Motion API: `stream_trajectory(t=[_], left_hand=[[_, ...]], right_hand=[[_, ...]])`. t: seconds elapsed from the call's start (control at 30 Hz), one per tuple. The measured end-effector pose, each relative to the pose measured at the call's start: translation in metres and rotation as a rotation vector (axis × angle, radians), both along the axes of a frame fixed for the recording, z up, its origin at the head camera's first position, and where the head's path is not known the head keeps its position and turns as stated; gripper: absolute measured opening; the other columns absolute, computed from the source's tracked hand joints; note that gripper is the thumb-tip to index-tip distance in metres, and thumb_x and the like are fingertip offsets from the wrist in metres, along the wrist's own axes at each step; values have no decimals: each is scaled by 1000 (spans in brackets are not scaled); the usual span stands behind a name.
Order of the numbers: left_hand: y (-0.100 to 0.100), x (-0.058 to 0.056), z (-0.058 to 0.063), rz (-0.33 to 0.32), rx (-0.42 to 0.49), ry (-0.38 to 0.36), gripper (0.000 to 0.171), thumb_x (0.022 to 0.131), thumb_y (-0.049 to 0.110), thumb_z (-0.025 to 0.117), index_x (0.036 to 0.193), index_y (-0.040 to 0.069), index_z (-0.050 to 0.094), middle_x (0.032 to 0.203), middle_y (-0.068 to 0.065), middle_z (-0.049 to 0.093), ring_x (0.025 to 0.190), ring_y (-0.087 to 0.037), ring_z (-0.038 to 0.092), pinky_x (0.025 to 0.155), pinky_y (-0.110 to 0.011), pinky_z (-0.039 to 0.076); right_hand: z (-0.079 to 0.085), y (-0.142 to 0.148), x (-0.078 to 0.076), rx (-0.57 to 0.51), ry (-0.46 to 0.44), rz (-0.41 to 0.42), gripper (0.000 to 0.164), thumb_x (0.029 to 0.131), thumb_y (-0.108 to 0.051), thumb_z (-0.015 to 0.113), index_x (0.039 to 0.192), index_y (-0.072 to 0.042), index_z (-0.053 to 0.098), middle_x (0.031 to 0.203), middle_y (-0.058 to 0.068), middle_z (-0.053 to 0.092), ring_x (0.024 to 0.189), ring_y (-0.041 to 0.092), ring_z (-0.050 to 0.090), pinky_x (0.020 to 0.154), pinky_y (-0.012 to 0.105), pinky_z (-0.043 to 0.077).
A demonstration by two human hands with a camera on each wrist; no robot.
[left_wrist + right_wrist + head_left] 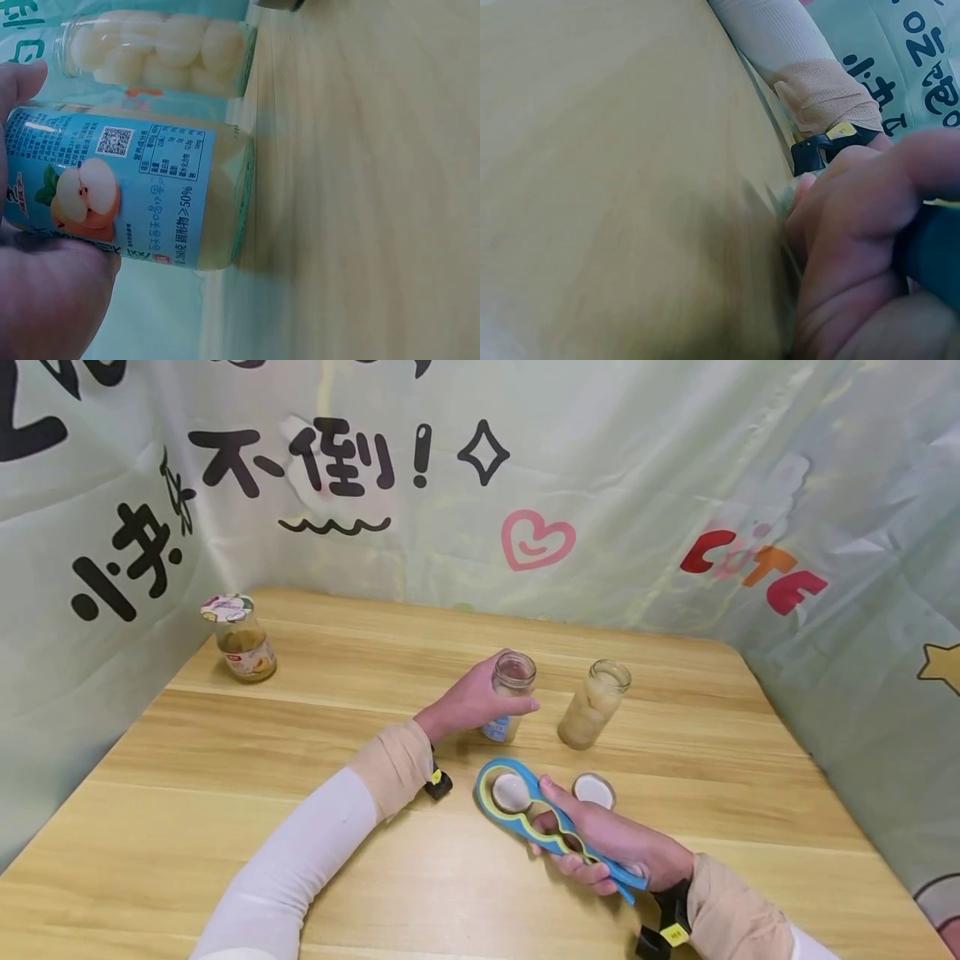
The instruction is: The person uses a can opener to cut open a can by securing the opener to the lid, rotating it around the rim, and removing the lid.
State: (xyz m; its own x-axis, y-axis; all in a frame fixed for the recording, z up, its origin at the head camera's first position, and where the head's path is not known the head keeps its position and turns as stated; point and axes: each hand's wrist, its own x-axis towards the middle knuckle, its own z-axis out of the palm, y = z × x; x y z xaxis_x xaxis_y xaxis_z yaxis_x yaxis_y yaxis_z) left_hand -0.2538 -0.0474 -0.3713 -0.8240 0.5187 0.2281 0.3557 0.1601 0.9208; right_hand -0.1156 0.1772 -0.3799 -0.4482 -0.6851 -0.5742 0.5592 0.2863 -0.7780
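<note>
My left hand (480,695) grips an uncapped glass jar (515,670) around its side. In the left wrist view, that jar shows a blue label (105,187) with an apple picture, and pale contents near its base. A blue and yellow-green jar opener (495,817) lies in the curled fingers of my right hand (611,839), low over the table. Inside its largest loop shows a lid (512,793), white side up; whether the opener clamps it, I cannot tell. The right wrist view shows only part of the opener's handle (934,251).
Right of the held jar stands another uncapped jar (592,706) of pale round fruit. A second lid (595,791) lies white side up beside my right hand. A capped jar (243,643) stands at the wooden table's (360,652) far left. Printed cloth (637,485) hangs around the table.
</note>
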Motion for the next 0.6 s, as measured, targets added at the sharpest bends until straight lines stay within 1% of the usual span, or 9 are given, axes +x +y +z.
stream_trajectory(t=[0.03,0.17,0.27,0.37,0.47,0.6], left_hand=[[1,0,0,4,1,1,55,79,44,75,122,23,48,110,2,60,97,-14,59,89,-34,48],[0,11,15,8,-2,-15,50,82,33,75,122,18,48,111,-2,59,97,-15,58,88,-32,47],[-1,20,28,7,-11,-34,48,84,26,73,123,14,47,112,-6,59,97,-16,58,89,-32,47],[0,20,28,2,-8,-38,51,85,26,73,125,13,44,114,-8,59,97,-17,58,90,-32,47],[1,17,24,-9,6,-37,52,86,26,72,126,12,42,116,-10,58,98,-18,58,91,-32,46],[3,7,11,-26,34,-21,55,86,30,72,127,13,41,116,-9,57,98,-18,58,91,-33,46]], right_hand=[[0,0,0,6,6,-2,80,93,-72,24,111,2,47,63,-4,39,35,4,30,32,20,30],[1,-3,1,28,20,-8,79,93,-72,24,109,2,48,63,-3,40,35,4,30,32,20,31],[2,-4,1,24,27,0,80,94,-71,24,109,3,49,63,-3,41,35,4,30,32,20,31],[2,-3,1,15,23,11,82,93,-72,25,111,4,48,63,-3,40,35,4,31,32,20,31],[1,-2,1,11,26,22,83,93,-72,26,113,6,48,63,-3,39,35,4,31,32,20,32],[1,-1,2,10,26,31,83,93,-72,26,113,5,48,63,-4,39,35,4,31,32,20,32]])
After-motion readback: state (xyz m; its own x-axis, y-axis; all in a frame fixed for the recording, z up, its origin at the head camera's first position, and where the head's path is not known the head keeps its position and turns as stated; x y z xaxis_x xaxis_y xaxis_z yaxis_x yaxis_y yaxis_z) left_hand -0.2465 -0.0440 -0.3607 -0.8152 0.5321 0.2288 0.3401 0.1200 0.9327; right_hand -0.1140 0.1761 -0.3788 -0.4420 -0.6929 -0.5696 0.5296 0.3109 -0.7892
